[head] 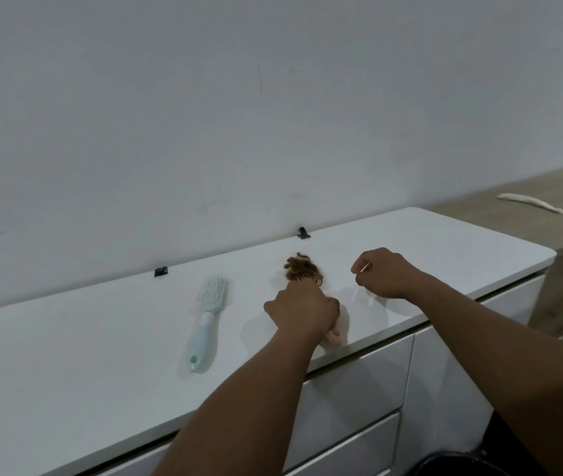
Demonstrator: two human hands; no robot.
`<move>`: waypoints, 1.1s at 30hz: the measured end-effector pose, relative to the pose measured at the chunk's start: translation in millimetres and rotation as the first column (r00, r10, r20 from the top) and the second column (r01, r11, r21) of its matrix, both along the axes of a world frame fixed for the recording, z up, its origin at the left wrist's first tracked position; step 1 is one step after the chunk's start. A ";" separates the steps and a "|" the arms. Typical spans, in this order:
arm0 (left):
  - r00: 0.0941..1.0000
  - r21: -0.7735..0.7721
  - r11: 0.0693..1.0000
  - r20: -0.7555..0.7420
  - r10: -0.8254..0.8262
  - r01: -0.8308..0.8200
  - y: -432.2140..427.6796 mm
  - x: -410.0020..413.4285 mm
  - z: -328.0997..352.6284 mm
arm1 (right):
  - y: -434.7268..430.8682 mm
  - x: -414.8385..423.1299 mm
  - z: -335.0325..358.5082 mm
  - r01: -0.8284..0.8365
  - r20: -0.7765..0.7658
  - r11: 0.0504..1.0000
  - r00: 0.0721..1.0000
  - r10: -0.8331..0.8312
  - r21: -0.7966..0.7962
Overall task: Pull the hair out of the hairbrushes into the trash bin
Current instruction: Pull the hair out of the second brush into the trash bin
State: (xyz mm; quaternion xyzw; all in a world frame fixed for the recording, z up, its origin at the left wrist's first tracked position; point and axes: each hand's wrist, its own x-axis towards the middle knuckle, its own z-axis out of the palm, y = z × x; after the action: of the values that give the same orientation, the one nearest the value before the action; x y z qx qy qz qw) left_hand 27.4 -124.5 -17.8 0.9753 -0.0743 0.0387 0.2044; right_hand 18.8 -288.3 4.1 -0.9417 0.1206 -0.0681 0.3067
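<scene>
The left hand (302, 309) is clenched around a pink-handled hairbrush (334, 334) on the white desk (67, 355), its hair-clogged head (302, 267) pointing far, handle near. The right hand (381, 273) pinches a thin strand. A mint hairbrush (206, 319) lies left, head also far.

Smooth white counter (101, 355) with a slight sheen, mint brush (206, 321) apparently plastic, side table (513, 214) matt wood grain.

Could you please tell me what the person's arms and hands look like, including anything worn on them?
Both forearms are bare, with no sleeves in view. The left hand and right hand wear no gloves, and no watch or bracelet shows on either wrist.
</scene>
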 end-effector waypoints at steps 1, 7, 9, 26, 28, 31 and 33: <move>1.000 -0.005 1.000 0.008 -0.016 0.016 1.4 -2.8 0.1 | -0.1 -3.7 3.3 0.002 0.000 1.000 1.000 -0.002 0.002; 0.996 -0.118 0.990 0.052 -0.070 0.076 9.9 -20.4 5.8 | -2.3 -36.4 31.3 0.018 0.031 1.000 0.999 -0.018 0.000; 0.993 -0.141 0.985 0.084 -0.087 0.098 7.8 -32.7 13.7 | -5.0 -51.4 41.7 0.031 0.049 0.999 0.998 -0.030 -0.014; 0.863 -0.241 0.831 0.208 -0.460 0.501 -84.3 -160.3 -56.8 | -71.6 -202.5 -27.5 0.265 0.048 0.753 0.930 -0.365 0.602; 0.852 -0.236 0.819 0.174 -0.494 0.524 -96.7 -166.1 -86.9 | -85.9 -212.6 -59.6 0.279 0.024 0.648 0.908 -0.417 0.708; 0.834 -0.227 0.804 0.101 -0.542 0.550 -112.5 -174.4 -143.0 | -101.6 -220.2 -120.4 0.330 -0.045 0.514 0.871 -0.490 0.792; 0.819 -0.222 0.795 0.035 -0.572 0.565 -121.9 -178.1 -186.6 | -109.1 -221.6 -167.4 0.400 -0.114 0.443 0.831 -0.545 0.802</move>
State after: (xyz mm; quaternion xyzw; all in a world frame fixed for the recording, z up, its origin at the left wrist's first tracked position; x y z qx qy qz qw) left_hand -150.7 -246.3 -204.4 0.8792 -0.3553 -0.0330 0.3156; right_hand -202.8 -397.4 -163.3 -0.6197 0.3707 -0.1652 0.6718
